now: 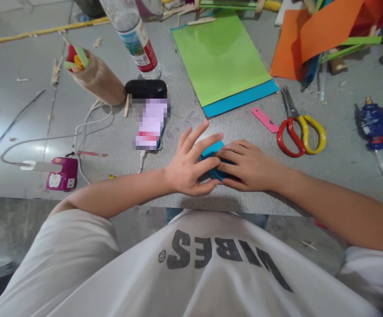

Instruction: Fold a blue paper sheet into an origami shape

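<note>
A small folded piece of blue paper [213,149] is between my two hands, close to the front edge of the table. My left hand [189,165] has its thumb and index finger at the paper's left side, with the other fingers spread and raised. From the right, my right hand [249,165] grips the paper, its fingers laid together over the top and its thumb below. Much of the paper is hidden under the fingers. Just beyond my right hand lie a pink folding cutter [264,119] and scissors [295,134] with red and yellow handles.
Green sheets [224,57] over blue ones lie ahead. Left are a phone [151,123] on a cable, a black case [146,89], a plastic bottle [138,46], a wooden cup [100,79] and a purple adapter [62,174]. Right are orange paper [288,46] and a blue glue gun [379,125].
</note>
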Tool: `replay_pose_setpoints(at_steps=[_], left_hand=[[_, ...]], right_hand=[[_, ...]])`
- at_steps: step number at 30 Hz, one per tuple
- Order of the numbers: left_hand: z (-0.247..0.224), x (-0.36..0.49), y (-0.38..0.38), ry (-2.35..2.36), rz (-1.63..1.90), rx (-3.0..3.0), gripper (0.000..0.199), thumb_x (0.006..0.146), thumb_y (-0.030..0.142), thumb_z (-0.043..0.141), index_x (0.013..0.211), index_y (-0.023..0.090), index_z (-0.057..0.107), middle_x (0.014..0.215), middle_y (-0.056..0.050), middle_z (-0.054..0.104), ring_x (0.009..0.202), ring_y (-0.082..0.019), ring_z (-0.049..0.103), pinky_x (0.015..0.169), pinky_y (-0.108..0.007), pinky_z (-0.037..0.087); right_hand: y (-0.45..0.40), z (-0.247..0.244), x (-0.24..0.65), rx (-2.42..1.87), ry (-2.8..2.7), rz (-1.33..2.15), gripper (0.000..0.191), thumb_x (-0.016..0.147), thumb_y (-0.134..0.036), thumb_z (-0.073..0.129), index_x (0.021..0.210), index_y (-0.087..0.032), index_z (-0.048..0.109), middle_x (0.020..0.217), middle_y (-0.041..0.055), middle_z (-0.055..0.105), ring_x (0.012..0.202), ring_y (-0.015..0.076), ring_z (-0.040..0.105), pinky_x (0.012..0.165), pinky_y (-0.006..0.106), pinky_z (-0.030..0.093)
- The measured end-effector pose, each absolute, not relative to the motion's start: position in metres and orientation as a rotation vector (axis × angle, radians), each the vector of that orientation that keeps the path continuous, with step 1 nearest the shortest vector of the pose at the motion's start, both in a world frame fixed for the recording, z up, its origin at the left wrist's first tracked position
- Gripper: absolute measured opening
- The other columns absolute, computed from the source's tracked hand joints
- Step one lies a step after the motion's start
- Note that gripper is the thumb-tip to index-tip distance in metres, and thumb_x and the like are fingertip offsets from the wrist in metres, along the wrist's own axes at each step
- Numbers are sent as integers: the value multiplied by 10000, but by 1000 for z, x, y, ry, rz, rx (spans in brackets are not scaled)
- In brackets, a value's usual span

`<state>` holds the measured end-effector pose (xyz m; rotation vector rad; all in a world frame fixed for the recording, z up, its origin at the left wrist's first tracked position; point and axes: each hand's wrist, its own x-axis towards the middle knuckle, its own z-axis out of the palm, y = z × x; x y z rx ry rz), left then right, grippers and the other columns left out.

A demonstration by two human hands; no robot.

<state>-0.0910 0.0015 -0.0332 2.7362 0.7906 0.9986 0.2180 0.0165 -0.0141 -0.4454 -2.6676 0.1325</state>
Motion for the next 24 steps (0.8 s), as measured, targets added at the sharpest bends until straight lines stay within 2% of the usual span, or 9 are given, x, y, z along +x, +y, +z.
replay_pose_setpoints(at_steps=[2, 3, 5, 8, 10, 13, 18, 21, 24], left_hand=[[-27, -92, 0, 833, 1077, 2823, 346, 1148, 662, 784, 1171, 317, 804, 1500, -80, 900, 1671, -481, 738, 1542, -939, 303], [-23, -93, 0, 819, 1127, 2869, 345, 1168, 624, 744, 1054, 300, 775, 1299, -45, 929, 1487, -423, 832, 1526, -908, 339], [-16, -93, -1, 713, 1203, 2949, 391, 1187, 540, 681, 906, 268, 699, 1048, -10, 901, 1119, -309, 879, 1406, -780, 520], [-7, -91, -1, 545, 1152, 3012, 421, 1191, 461, 636, 822, 258, 657, 902, -10, 854, 800, -214, 780, 1035, -529, 691], [-5, -90, -2, 579, 1017, 3025, 397, 1188, 383, 617, 815, 259, 677, 862, -21, 836, 746, -208, 750, 846, -448, 665], [-5, -89, -5, 708, 821, 3033, 378, 1187, 301, 621, 824, 258, 714, 801, -34, 787, 734, -227, 731, 735, -428, 594], [-6, -85, -7, 783, 649, 2990, 379, 1260, 327, 609, 937, 226, 780, 880, -75, 791, 832, -260, 735, 713, -444, 497], [-2, -84, -8, 840, 446, 2952, 304, 1282, 316, 578, 1314, 186, 851, 1238, -150, 876, 1048, -309, 772, 861, -474, 555], [4, -84, -8, 899, 289, 2923, 429, 1258, 268, 569, 1623, 191, 781, 1583, -220, 815, 1242, -383, 738, 957, -532, 543]], right_hand=[[18, -16, 221, -498, -2671, 156, 508, 1328, -591, 611, 1649, -233, 772, 1412, 175, 879, 1271, 368, 793, 1061, 537, 622], [19, -16, 223, -525, -2661, 176, 549, 1321, -605, 626, 1704, -228, 741, 1428, 187, 870, 1253, 370, 795, 1040, 537, 632], [21, -18, 227, -567, -2635, 214, 630, 1307, -664, 640, 1761, -230, 692, 1471, 208, 844, 1255, 384, 798, 1034, 558, 659], [22, -20, 230, -602, -2619, 262, 754, 1261, -808, 645, 1771, -253, 656, 1552, 232, 784, 1322, 419, 787, 1063, 612, 694], [22, -21, 230, -634, -2611, 295, 765, 1238, -823, 666, 1775, -279, 635, 1582, 233, 750, 1346, 430, 777, 1085, 642, 711], [19, -20, 230, -756, -2584, 339, 610, 1237, -634, 708, 1762, -331, 636, 1613, 215, 739, 1361, 422, 779, 1094, 645, 730], [12, -11, 234, -1005, -2435, 245, 626, 1187, -463, 739, 1800, -395, 627, 1617, 160, 789, 1348, 419, 826, 1003, 581, 751], [15, -6, 239, -1148, -2239, 185, 654, 1176, -388, 749, 1816, -342, 626, 1670, 209, 785, 1415, 468, 821, 1099, 637, 748], [26, -9, 246, -1328, -2097, 373, 677, 1136, -398, 790, 1791, -283, 660, 1702, 247, 765, 1307, 456, 860, 1075, 653, 769]])
